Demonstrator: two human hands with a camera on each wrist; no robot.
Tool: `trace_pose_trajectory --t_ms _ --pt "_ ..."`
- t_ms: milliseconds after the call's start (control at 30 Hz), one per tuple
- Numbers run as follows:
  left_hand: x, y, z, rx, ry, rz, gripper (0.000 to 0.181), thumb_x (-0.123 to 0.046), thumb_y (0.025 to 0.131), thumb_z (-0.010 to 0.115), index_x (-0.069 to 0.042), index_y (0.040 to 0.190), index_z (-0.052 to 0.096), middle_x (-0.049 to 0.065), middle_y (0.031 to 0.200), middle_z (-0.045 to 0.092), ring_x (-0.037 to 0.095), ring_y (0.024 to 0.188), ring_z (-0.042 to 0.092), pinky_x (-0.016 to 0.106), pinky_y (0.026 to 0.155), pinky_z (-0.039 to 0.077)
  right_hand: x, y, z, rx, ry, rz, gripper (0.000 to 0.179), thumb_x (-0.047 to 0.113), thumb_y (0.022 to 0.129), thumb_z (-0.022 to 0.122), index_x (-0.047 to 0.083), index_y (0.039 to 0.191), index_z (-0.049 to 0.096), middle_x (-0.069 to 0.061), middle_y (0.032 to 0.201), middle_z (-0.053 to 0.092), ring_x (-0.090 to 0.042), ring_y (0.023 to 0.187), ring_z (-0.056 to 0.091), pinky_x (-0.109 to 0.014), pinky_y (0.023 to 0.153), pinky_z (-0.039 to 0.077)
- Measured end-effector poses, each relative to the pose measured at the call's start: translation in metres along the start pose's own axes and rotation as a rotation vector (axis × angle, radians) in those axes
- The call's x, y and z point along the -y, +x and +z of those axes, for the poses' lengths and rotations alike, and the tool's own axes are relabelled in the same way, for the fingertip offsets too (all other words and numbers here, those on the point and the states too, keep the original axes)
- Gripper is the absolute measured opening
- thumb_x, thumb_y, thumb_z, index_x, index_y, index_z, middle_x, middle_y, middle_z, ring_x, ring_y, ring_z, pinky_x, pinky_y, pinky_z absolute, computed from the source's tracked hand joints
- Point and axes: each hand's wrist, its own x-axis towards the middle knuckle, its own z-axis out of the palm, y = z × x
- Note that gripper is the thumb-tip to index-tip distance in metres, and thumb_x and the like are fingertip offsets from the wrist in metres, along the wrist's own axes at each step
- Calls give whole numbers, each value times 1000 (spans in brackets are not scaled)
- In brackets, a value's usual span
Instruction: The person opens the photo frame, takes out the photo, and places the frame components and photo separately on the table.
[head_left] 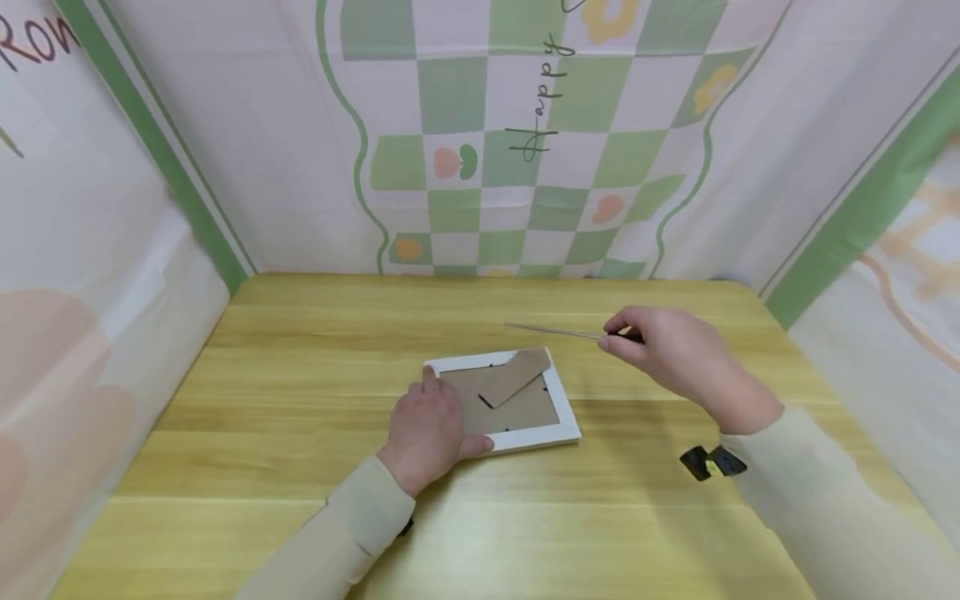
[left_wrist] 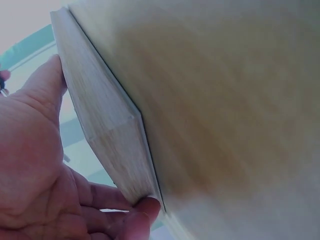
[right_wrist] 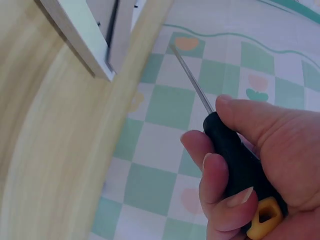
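The frame (head_left: 566,412) lies on the wooden surface (head_left: 255,400), just below the centre of the head view; its back faces up, with a white border round a brown backing (head_left: 536,412), small dark clips at the edges, and a brown stand (head_left: 517,379) slanting towards the upper right corner; the left hand (head_left: 427,425) grips the frame's left end, thumb along the lower edge, fingers at the upper left corner; the left wrist view shows fingertips curled round one side and the thumb against another.

The right hand (head_left: 678,350), right of centre in the head view, holds a screwdriver (right_wrist: 227,147) by its dark handle, yellow at the end; the metal shank points left, its tip above the frame in the head view and apart from it; behind, at the top, hangs a green-and-white checked cloth (head_left: 450,92).
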Motion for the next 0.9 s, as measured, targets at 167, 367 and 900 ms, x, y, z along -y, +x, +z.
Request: trace_pose_trajectory --t_ms 167,367,900 --pt "-3 -3 -1 -7 -14 -22 105 -79 79 71 18 117 66 40 137 58 40 108 69 40 86 61 -1 -11 6 -41 -6 3 31 41 103 65 14 114 76 1 100 79 -16 86 73 -48 76 58" --pt "-6 -5 -4 11 -44 -58 106 -77 77 74 20 119 64 41 138 57 40 107 69 40 86 61 -5 -21 13 -79 -1 -20 27 38 102 67 14 111 76 2 97 78 -15 83 71 -47 75 58" --pt "0 -12 -14 117 -187 -56 103 -61 82 82 24 132 54 45 143 49 45 105 70 47 82 62 -9 -33 20 -104 17 -13 26 38 102 68 15 110 76 3 95 77 -10 76 66 -40 67 55"
